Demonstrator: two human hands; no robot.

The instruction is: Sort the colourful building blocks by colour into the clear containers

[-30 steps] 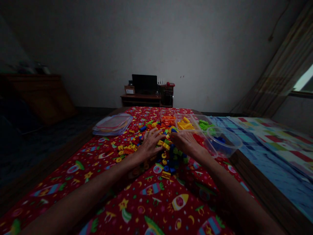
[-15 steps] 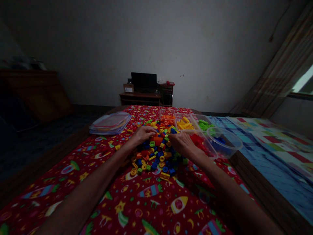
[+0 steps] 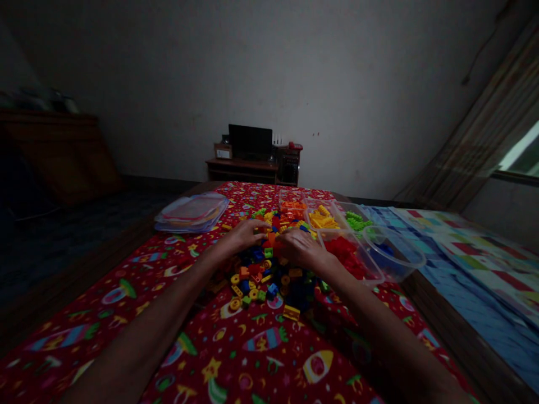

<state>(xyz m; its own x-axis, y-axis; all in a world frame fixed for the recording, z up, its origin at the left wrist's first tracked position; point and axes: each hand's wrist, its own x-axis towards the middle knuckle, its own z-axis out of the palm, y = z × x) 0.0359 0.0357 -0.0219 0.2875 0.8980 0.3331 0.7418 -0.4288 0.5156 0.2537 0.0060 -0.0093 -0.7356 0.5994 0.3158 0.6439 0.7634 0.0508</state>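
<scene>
Mixed toy building bricks [image 3: 256, 278] lie in a loose pile on the red patterned tablecloth. My left hand [image 3: 246, 234] reaches over the pile's left side, thumb and forefinger apart, with nothing visible between them. Just past its fingertips is an orange brick [image 3: 270, 239]. On the other side of that brick, my right hand [image 3: 300, 246] points down into the pile with its fingers bent together; what they hold, if anything, is hidden. Clear boxes beside the pile hold orange bricks [image 3: 292, 210], yellow bricks [image 3: 323, 217], green bricks [image 3: 357, 221] and red bricks [image 3: 345, 253].
A round clear tub [image 3: 415, 261] with blue pieces stands at the right table edge. Stacked plastic lids [image 3: 191, 213] lie on the left. Beyond the table is a desk with a monitor [image 3: 251, 142]. A bed with a blue cover [image 3: 446, 292] is on the right.
My right hand has moved left, away from the boxes and closer to my left hand and the orange brick. My left hand has barely shifted. The whole view has turned slightly.
</scene>
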